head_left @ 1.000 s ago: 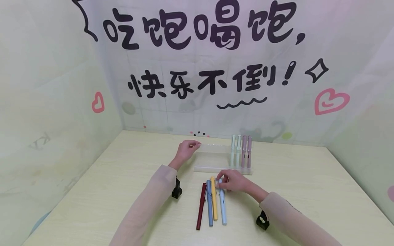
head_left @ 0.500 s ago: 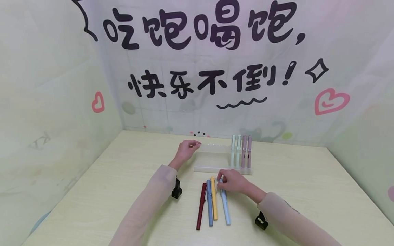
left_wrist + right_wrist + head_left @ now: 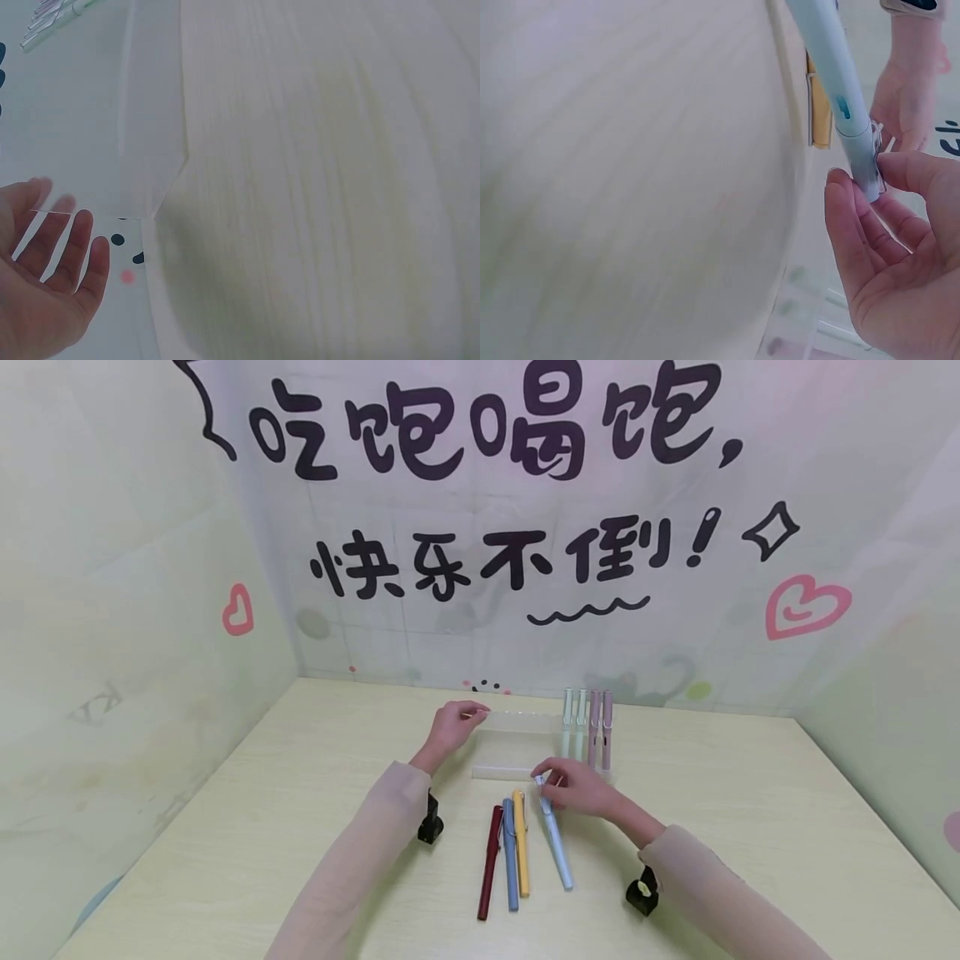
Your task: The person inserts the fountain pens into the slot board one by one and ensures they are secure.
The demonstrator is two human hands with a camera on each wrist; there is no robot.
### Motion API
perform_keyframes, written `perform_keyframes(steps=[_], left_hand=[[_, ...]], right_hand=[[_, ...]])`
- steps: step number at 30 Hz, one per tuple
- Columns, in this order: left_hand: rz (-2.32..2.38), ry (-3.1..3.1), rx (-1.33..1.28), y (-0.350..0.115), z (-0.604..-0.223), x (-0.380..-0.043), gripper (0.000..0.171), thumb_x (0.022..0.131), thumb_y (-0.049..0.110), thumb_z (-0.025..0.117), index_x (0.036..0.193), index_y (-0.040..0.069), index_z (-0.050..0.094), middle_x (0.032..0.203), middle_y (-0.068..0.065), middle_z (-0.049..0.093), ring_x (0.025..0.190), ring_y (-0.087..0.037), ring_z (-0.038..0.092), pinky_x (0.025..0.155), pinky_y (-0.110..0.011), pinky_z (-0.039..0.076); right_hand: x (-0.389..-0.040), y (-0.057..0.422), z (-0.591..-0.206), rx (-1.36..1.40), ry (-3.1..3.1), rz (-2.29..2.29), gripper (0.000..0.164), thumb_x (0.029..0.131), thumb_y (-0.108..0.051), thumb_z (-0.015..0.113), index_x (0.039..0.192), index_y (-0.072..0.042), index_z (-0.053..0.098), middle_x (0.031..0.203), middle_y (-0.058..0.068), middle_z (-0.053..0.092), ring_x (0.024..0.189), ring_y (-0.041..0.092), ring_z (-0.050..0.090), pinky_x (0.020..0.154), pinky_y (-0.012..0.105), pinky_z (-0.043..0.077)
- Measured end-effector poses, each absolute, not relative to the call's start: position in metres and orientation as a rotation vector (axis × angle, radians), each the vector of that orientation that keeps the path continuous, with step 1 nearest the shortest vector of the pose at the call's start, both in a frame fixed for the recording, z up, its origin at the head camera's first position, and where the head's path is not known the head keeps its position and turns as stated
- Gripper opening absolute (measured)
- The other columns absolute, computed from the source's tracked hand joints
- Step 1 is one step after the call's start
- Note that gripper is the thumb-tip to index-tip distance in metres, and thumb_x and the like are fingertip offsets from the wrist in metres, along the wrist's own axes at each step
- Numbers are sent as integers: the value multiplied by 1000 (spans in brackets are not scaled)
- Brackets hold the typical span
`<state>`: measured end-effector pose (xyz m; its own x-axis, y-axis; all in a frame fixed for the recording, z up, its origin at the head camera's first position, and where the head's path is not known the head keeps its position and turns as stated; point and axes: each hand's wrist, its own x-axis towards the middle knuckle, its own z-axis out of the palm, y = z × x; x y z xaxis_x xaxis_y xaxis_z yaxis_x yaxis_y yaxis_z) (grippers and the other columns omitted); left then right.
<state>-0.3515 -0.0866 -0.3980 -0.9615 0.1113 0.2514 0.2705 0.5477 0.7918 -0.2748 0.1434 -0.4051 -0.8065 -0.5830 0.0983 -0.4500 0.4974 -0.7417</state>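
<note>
A: Grip first?

B: The right hand (image 3: 576,789) is pinching the light blue pen (image 3: 557,847) by its capped end, thumb pressing beside the metal clip, fingers closing from the other side. The pen is slanting in front of the stand, barrel pointing back toward the person. Whether its lower tip is touching the table (image 3: 712,802), I cannot tell.

A: And the left hand (image 3: 452,727)?

B: Pinching too: thumb and fingers are holding the upper left corner of the clear pen stand (image 3: 501,773).

A: Working outward from the person, what else?

B: Black wrist cameras (image 3: 642,892) are hanging under both sleeves (image 3: 720,885). Left of the held pen, three more are lying close together on the wood-grain surface, caps facing the stand: dark red pen (image 3: 490,864) at far left, medium blue pen (image 3: 512,856) in the middle, yellow pen (image 3: 522,845) nearest the light blue one.

A: On the stand itself?

B: Four pens are standing upright at its right end: two mint green pens (image 3: 568,718), then two mauve pens (image 3: 607,727) outermost. The right hand is partly covering the base there.

A: Farthest off?

B: A pale backdrop (image 3: 465,639) is rising behind the table, carrying black Chinese lettering (image 3: 514,560) and pink hearts (image 3: 772,620).
</note>
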Motion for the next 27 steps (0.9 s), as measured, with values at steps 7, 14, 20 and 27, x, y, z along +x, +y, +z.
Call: perform_keyframes(steps=[7, 14, 20, 27], left_hand=[[-1375, -2598, -339, -87, -400, -353, 19, 87, 17, 56, 98, 6, 67, 99, -8, 62, 87, -21, 58, 70, -31, 48], [-1382, -2607, -329, -87, -400, -353, 19, 88, 17, 56, 98, 6, 66, 99, -8, 63, 87, -21, 58, 71, -30, 48], [-1376, -2612, -317, -87, -398, -352, 19, 88, 17, 56, 98, 6, 66, 100, -8, 63, 88, -21, 58, 71, -30, 48], [-1351, -2614, -331, -87, -398, -352, 19, 87, 17, 56, 99, 6, 66, 99, -8, 63, 88, -21, 58, 72, -30, 47]], right_hand=[[-277, 148, -398, -887, 2456, -1380, 27, 86, -3, 54, 109, 9, 51, 78, 9, 58, 63, 23, 57, 56, 35, 51], [-265, 146, -371, -844, 2410, -1527, 25, 86, 1, 51, 110, 9, 49, 81, 21, 56, 71, 43, 54, 63, 51, 47], [-261, 146, -358, -815, 2448, -1565, 23, 86, 3, 52, 108, 8, 50, 83, 25, 54, 72, 44, 54, 63, 49, 48], [-266, 151, -347, -786, 2530, -1607, 25, 85, 1, 54, 109, 6, 50, 85, 21, 55, 70, 39, 55, 60, 43, 50]])
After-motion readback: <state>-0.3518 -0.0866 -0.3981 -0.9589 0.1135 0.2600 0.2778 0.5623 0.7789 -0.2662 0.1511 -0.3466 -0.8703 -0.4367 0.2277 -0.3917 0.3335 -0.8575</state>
